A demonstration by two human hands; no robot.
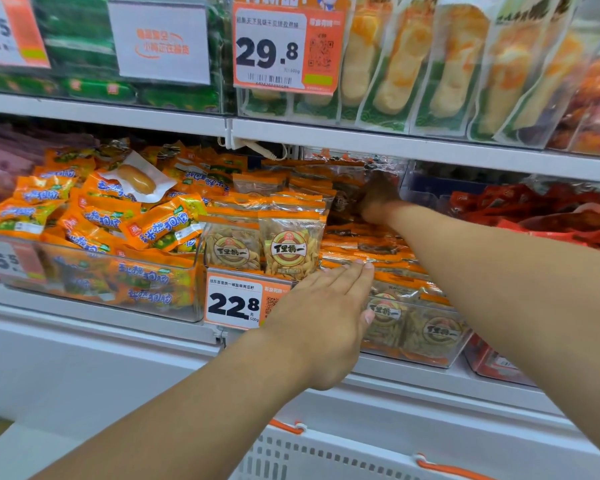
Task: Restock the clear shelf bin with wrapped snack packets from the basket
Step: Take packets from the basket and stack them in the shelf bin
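Price tags (pixel 234 304) "22.8" and "29.8"; seed packets (pixel 289 249) "百里挑一"

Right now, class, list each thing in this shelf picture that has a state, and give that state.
Clear shelf bin: nearly full of seed packets.
Seed packets: front two upright, the rest lying stacked.
Left hand: flat, fingers straight, resting at the bin's front.
Right hand: reaching deep into the bin; grip blurred.
White basket: below the shelf, contents out of view.
22.8 price tag: clipped on, partly covered.

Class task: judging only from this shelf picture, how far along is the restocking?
Done: the bin already holds many packets. In hand: the right hand reaches deep among them, and the left hand rests flat at the front. Left: unclear, since the basket's contents are hidden.
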